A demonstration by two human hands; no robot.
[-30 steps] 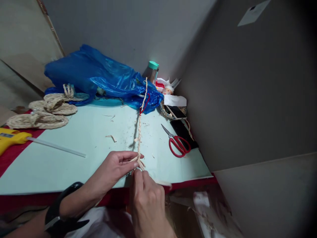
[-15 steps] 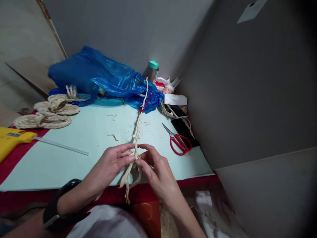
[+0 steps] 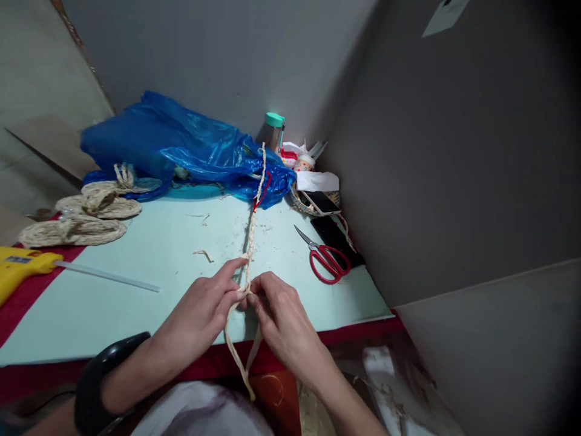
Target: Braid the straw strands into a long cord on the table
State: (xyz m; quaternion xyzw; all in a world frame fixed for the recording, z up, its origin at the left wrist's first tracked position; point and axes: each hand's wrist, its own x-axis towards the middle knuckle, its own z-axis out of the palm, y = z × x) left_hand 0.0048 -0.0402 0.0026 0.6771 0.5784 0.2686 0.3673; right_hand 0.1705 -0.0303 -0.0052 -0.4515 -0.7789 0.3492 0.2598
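Observation:
A pale braided cord (image 3: 252, 233) of flat natural fibre stretches from the blue bag toward me, with a red string (image 3: 262, 194) looped on its far part. At its near end my left hand (image 3: 211, 300) pinches the braid between thumb and fingers. Close against it, my right hand (image 3: 279, 309) is closed on the strands at the same spot; its fingertips are partly hidden. Loose strands (image 3: 235, 353) hang below both hands past the table edge.
Red-handled scissors (image 3: 329, 263) lie at the right beside a black phone (image 3: 333, 236). A yellow glue gun (image 3: 27, 266) with a glue stick is at the left. Coiled cord bundles (image 3: 75, 231), a blue plastic bag (image 3: 181, 139), a bottle (image 3: 273, 130) and a basket (image 3: 302, 204) stand behind.
The loose strands have shifted: they now hang longer and more apart. My right fingers have closed in at the braid's end, and my left index finger lies along the braid. The view tilted slightly.

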